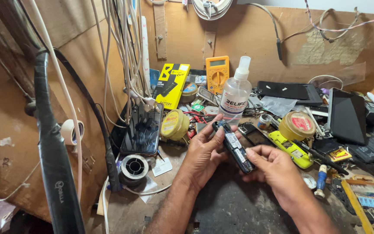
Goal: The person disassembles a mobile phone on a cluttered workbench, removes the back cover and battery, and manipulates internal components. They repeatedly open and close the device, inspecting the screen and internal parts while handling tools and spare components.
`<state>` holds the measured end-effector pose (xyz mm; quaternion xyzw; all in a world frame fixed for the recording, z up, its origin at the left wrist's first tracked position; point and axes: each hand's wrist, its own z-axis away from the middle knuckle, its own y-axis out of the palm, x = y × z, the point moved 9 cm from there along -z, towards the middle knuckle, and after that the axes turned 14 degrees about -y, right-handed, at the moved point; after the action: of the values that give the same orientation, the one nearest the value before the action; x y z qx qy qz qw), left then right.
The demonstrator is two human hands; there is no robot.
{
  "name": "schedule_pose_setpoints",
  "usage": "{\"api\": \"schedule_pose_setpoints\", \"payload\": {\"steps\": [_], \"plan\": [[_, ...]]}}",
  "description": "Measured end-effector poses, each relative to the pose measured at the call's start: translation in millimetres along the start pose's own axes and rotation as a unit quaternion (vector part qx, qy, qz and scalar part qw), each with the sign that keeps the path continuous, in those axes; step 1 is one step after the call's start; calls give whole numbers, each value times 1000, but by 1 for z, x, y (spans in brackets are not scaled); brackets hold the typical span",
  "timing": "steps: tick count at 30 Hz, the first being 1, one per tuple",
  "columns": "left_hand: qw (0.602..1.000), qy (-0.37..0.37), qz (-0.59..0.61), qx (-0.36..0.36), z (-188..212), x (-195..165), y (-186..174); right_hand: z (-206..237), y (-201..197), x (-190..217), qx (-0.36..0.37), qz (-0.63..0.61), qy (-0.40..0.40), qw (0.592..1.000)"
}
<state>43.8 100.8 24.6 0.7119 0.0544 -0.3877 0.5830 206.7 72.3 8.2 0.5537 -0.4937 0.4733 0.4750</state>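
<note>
1. I am holding a small dark phone (pixel 233 145) above the counter (pixel 234 203), its back facing up toward me. My left hand (pixel 204 149) is wrapping its grip around the upper end, thumb and fingers curled on the edges. My right hand (pixel 273 167) is pinching the lower end between thumb and fingertips.

2. Both grips are sitting on the narrow ends only, so the middle is hanging unsupported. If one hand is loosening while the other is twisting, I judge the phone could be slipping out and dropping onto the counter.

3. The spray bottle (pixel 235 93) is standing just behind my left fingers. A jerk backward could be knocking it over, and liquid could be running among the parts lying around it.

4. The yellow round tin (pixel 175 125) and the cracked smartphone (pixel 143 129) are lying near my left wrist; a sweeping elbow could be pushing them off their spots.

5. On my right, the yellow tool (pixel 291 149) and the other round tin (pixel 297 125) are crowding close to my right hand, so any small piece coming loose from the phone could be rolling into that clutter and getting lost.

6. Cables (pixel 122 52) are dangling at the left, well apart from my hands, so I am seeing little snagging risk there.
</note>
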Motion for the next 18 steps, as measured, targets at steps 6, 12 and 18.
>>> {"api": "schedule_pose_setpoints", "payload": {"steps": [6, 12, 18], "plan": [[982, 48, -114, -141, 6, -10, -12, -3, 24, 37, -4, 177, -163, 971], [971, 76, -156, -166, 11, -16, -4, -13, 35, 34, 61, 118, -117, 984], [969, 95, -164, -160, 8, -17, 0, -17, 32, 29, 70, 102, -72, 990]]}}
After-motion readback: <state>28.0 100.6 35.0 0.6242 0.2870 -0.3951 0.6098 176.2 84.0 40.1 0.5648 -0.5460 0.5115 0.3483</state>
